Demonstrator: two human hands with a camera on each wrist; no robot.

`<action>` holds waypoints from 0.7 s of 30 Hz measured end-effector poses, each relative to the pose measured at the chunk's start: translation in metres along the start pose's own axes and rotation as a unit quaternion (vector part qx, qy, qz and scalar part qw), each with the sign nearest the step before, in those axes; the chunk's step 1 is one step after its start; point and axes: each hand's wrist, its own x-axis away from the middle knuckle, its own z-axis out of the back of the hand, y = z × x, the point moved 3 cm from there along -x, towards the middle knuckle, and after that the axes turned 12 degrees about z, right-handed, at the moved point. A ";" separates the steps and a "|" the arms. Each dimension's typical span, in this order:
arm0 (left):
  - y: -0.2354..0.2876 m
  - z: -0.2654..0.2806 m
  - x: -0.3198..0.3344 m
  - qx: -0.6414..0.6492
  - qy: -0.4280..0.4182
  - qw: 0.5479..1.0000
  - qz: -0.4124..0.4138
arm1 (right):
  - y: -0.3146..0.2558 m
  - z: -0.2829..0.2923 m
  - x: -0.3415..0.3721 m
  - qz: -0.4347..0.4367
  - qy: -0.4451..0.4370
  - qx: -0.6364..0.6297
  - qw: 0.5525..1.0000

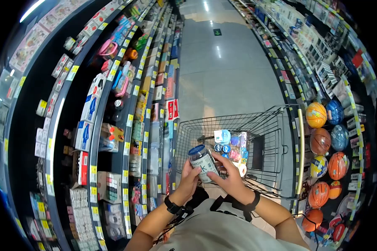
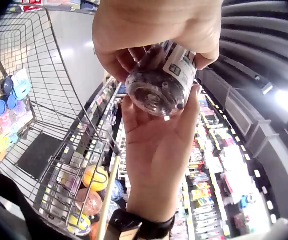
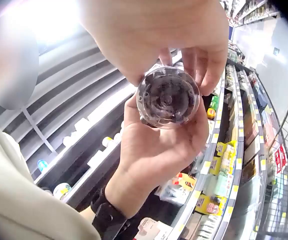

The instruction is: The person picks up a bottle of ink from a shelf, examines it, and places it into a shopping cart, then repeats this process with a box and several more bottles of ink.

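A clear plastic jar (image 1: 204, 168) with a blue screw lid (image 1: 197, 149) and a white printed label is held in both hands in front of the body. The left hand (image 1: 189, 179) grips its left side, while the right hand (image 1: 230, 177) holds the right side with the thumb across the label. From below, both wrist views show the jar's clear base (image 2: 151, 95) (image 3: 168, 97), with dark contents behind the plastic. Fingers of both hands curl round its sides. The lid is hidden in the wrist views.
A wire shopping cart (image 1: 272, 125) stands just beyond the hands. Inside it lie several blue-lidded jars (image 1: 225, 149) and colourful packs (image 1: 238, 155). Stocked shelves (image 1: 130, 121) line the left; wrapped balls (image 1: 320, 141) fill the right. The grey aisle floor (image 1: 226, 75) runs ahead.
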 end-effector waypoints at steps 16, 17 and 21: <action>0.072 0.039 -0.044 -0.131 -0.174 0.974 0.060 | 0.009 -0.061 -0.035 -0.109 0.144 -0.157 0.971; 0.074 0.041 -0.045 -0.144 -0.181 0.971 0.067 | 0.010 -0.063 -0.034 -0.108 0.147 -0.155 0.971; 0.074 0.045 -0.044 -0.172 -0.175 0.965 0.093 | 0.014 -0.065 -0.029 -0.127 0.153 -0.149 0.969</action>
